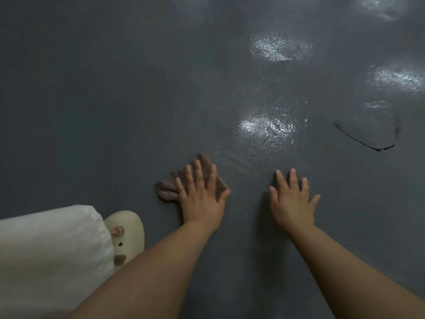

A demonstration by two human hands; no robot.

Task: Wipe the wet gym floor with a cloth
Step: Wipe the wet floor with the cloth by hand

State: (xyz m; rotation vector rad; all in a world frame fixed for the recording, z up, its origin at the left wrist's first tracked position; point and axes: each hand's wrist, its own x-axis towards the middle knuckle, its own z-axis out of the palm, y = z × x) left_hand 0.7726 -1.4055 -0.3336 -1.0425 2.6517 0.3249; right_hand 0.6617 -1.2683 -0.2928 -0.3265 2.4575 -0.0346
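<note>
Floor: dark grey gym floor (pixel 92 88), matte to the left, glossy with water ahead and to the right.
Cloth: brown cloth (pixel 208 164), crumpled flat on the floor, its long axis running from lower left to upper right; one corner points toward the wet area.
Left hand: left hand (pixel 202 196) lies palm down on the cloth, fingers spread and pressing; nothing is pinched or gripped.
Right hand: right hand (pixel 292 201) lies flat on the bare floor, fingers spread, empty, apart from the cloth and serving as a prop.
Wet patch: nearest wet patch (pixel 266 130) glints ahead and slightly right of the cloth, close beyond its forward corner; a faint smear joins them.
Key relation: water lies forward-right of the cloth hand, so the left hand is better placed to push into it.
Further water: more shiny patches (pixel 279 48) sit well beyond, up and right.
Periphery: pale trouser leg (pixel 50 249) and cream clog (pixel 128 229) at lower left; dark curved mark (pixel 363 140) on the floor at right.
</note>
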